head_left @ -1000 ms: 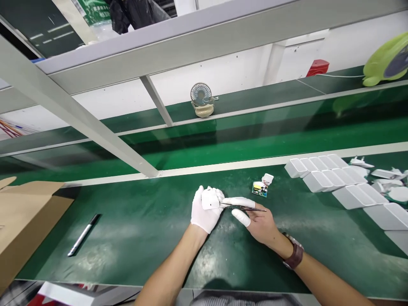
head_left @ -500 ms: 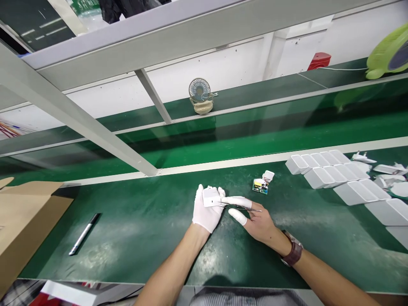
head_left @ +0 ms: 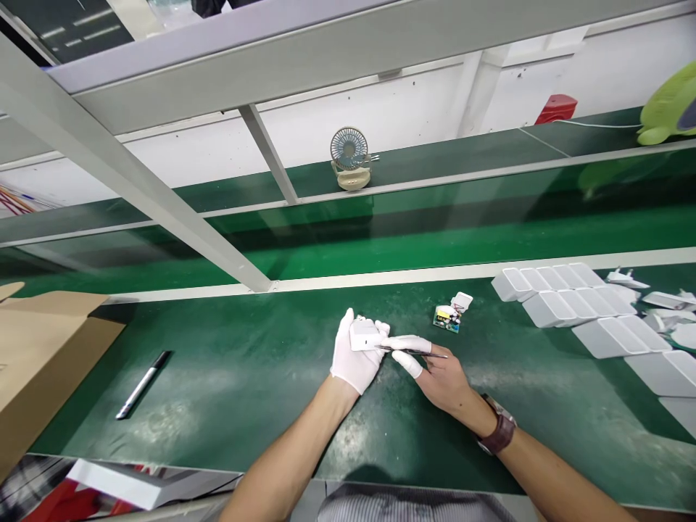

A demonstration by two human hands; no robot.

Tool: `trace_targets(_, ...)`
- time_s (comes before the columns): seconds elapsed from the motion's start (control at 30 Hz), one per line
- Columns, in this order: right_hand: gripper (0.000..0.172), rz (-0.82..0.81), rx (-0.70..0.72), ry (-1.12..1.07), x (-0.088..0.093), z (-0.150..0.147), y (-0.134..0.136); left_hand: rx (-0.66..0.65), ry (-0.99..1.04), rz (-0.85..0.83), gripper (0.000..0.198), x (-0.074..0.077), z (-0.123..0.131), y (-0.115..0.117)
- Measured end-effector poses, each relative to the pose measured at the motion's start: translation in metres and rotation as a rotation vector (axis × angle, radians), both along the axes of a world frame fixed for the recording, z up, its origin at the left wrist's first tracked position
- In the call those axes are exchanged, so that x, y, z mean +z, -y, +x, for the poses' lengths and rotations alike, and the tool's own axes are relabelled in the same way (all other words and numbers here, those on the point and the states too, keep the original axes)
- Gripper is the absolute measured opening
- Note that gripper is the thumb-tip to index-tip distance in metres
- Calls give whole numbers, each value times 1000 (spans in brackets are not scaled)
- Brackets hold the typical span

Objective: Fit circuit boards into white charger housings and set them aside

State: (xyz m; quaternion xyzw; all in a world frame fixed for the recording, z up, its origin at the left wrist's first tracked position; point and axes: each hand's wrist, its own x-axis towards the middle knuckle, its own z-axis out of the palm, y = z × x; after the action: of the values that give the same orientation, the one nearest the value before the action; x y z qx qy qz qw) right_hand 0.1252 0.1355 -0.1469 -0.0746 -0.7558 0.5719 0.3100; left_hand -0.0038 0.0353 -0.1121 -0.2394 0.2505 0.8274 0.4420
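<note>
My left hand (head_left: pixel 354 361), in a white glove, is closed round a small white plastic charger case (head_left: pixel 363 335) held just above the green mat. My right hand (head_left: pixel 438 373), bare with white finger cots on thumb and forefinger, pinches thin metal tweezers (head_left: pixel 413 351) whose tip points at the case. A small green circuit board with wires and a white part (head_left: pixel 451 313) lies on the mat just beyond my right hand.
Rows of white plastic cases (head_left: pixel 576 301) and loose plug parts (head_left: pixel 657 297) lie at the right. A black marker (head_left: pixel 142 384) and a cardboard box (head_left: pixel 38 362) are at the left. A small fan (head_left: pixel 349 163) stands on the far shelf; a slanted metal beam (head_left: pixel 163 210) crosses above.
The hands stay together with the case and tweezers; the case has been turned slightly in my left hand. The view has shifted a little.
</note>
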Motion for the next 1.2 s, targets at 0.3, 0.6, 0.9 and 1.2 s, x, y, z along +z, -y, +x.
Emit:
trace_targets(0.3,23,-67,18,-6,2,6,1,-86,36,74,27,-9,-3,7)
trace_targets(0.6,13,-334,77,-59,4,3,3,-145,-76,75,31,-8,0,5)
trace_targets(0.9,30,-132,124,-52,2,5,4,-93,-72,53,23,-4,1,3)
trace_targets(1.2,39,66,204,-88,-2,9,-2,-161,-111,73,13,-12,-1,8)
